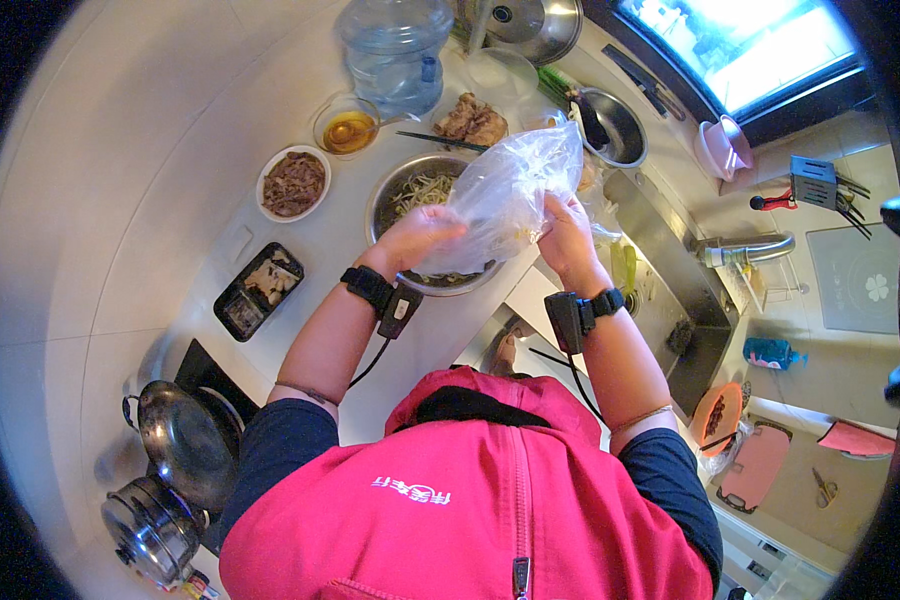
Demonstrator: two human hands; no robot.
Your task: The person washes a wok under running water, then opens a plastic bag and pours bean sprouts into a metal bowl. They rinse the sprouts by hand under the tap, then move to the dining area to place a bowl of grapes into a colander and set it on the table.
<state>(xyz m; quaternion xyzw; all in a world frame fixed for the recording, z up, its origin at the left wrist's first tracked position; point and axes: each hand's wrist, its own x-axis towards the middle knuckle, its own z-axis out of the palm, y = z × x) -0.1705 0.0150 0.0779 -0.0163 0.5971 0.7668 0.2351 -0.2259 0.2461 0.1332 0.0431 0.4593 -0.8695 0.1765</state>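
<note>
A clear plastic bag (521,176) is spread between my hands, above a metal bowl (377,199) that holds bean sprouts (422,193). My right hand (566,232) grips the bag's right edge. My left hand (424,234) is at the bag's lower left side; its fingertips are partly against or behind the film, so its hold is unclear. The bag hides much of the bowl. Chopsticks (439,139) lie across beyond the bowl, beside a piece of cooked meat (471,120). To the left are a white bowl of sliced meat (294,184) and a glass bowl of egg (347,132).
A black tray (259,291) holding food sits on the left counter, with a wok (187,442) and a steel pot (150,525) nearer me. A large water bottle (396,56) stands at the back. On the right are a sink (656,300), a faucet (750,247) and another metal bowl (622,127).
</note>
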